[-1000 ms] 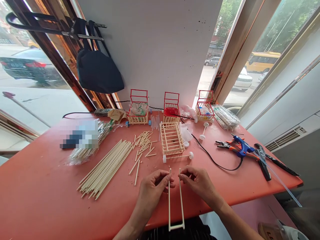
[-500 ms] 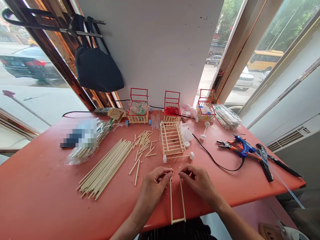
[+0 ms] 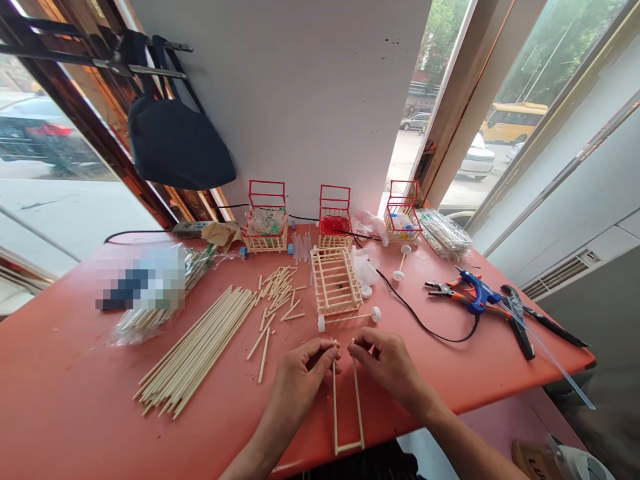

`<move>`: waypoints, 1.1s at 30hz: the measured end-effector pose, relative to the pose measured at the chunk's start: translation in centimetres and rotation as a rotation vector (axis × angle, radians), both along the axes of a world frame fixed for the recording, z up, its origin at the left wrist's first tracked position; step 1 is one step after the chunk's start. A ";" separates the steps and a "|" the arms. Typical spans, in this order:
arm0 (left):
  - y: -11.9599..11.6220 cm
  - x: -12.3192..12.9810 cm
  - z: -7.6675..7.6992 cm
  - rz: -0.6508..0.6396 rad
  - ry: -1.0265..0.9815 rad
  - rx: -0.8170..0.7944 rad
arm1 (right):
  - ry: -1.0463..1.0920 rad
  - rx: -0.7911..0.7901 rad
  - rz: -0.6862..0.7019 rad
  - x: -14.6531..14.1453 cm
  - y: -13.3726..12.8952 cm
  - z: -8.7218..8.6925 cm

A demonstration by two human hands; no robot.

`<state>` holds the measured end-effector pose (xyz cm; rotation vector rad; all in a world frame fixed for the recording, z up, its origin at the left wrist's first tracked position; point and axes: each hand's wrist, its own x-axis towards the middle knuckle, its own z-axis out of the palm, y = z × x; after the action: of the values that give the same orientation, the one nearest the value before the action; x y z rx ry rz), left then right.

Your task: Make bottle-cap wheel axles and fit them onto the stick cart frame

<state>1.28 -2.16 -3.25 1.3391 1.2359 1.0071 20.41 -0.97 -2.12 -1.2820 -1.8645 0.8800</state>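
A U-shaped frame of thin wooden sticks [image 3: 335,407] lies at the table's front edge, its short crosspiece nearest me. My left hand [image 3: 306,367] pinches the far end of its left stick. The far end of the right stick is between the thumb and fingers of my right hand [image 3: 385,357]. Just beyond my hands is a stick axle with white wheels [image 3: 350,319], in front of a slatted wooden basket [image 3: 336,280]. Short cut sticks [image 3: 277,290] are scattered left of the basket, and a bundle of long sticks [image 3: 197,350] lies farther left.
Three small carts with red handles [image 3: 267,227] stand along the wall. At the right are a blue glue gun [image 3: 479,293] with a black cord, pliers [image 3: 443,289] and a clear glue stick. Plastic-wrapped sticks [image 3: 150,323] lie at the left; another wrapped pack [image 3: 444,233] is back right.
The view has shifted slightly, so the table items appear a little further left and lower. Both hands keep their hold on the stick frame, with little movement.
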 end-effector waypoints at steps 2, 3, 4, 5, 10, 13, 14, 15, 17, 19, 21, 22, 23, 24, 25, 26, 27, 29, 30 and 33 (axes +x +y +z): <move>0.0 0.0 0.0 -0.001 0.012 -0.003 | -0.001 0.007 0.006 0.0 0.0 0.0; 0.0 0.0 0.0 0.001 0.019 -0.003 | -0.002 0.011 0.008 0.0 0.0 0.0; -0.1 0.0 0.0 0.002 0.024 -0.003 | -0.005 0.015 0.006 0.0 0.0 0.0; -0.1 0.0 -0.1 0.000 0.026 -0.003 | -0.010 0.019 0.003 0.0 0.0 -0.1; -0.3 -0.2 -0.7 -0.009 -0.013 -0.053 | -0.018 0.012 -0.012 0.1 -0.4 -0.2; -0.4 -0.4 -1.1 0.005 -0.045 -0.104 | 0.034 0.038 -0.080 1.4 -0.9 0.3; -0.4 -0.6 -1.2 0.012 -0.043 -0.119 | 0.062 0.067 -0.142 2.3 -1.0 0.6; -0.4 -0.7 -1.3 0.014 -0.039 -0.129 | 0.106 0.086 -0.215 3.6 -1.2 0.9; -0.4 -1.1 -1.5 0.004 -0.030 -0.135 | 0.233 0.127 -0.374 6.9 -1.6 1.3; -0.4 -1.4 -1.8 -0.019 -0.032 -0.129 | 0.398 0.156 -0.573 10.9 -1.9 1.5; -0.3 -1.5 -1.9 -0.034 -0.034 -0.126 | 0.655 0.174 -0.738 14.9 -2.3 1.3; -0.3 -1.5 -2.0 -0.035 -0.036 -0.126 | 0.773 0.143 -0.815 16.6 -2.4 1.1; -0.3 -1.4 -2.0 -0.034 -0.039 -0.125 | 0.859 0.080 -0.869 18.1 -2.5 0.8; -0.2 -1.3 -1.9 -0.032 -0.043 -0.123 | 0.882 0.051 -0.900 19.3 -2.5 0.5; -0.2 -1.2 -1.9 -0.030 -0.049 -0.122 | 0.893 0.021 -0.921 20.3 -2.4 0.2; -0.2 -1.1 -1.8 -0.026 -0.054 -0.120 | 0.905 -0.014 -0.934 21.0 -2.3 0.0; -0.1 -1.0 -1.6 -0.027 -0.058 -0.120 | 0.916 -0.049 -0.941 21.5 -2.1 -0.3; 0.0 -0.8 -1.4 -0.031 -0.064 -0.123 | 0.936 -0.117 -0.933 22.1 -1.3 -0.5; 0.0 -0.7 -1.3 -0.036 -0.067 -0.128 | 0.943 -0.146 -0.924 22.4 -0.8 -0.6; 0.0 -0.6 -1.0 -0.030 -0.078 -0.132 | 0.954 -0.202 -0.907 23.0 0.6 -0.6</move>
<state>0.71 -2.12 -4.28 1.2024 1.1993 0.9316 43.39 -0.36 -2.73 -1.2843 -0.3836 0.9090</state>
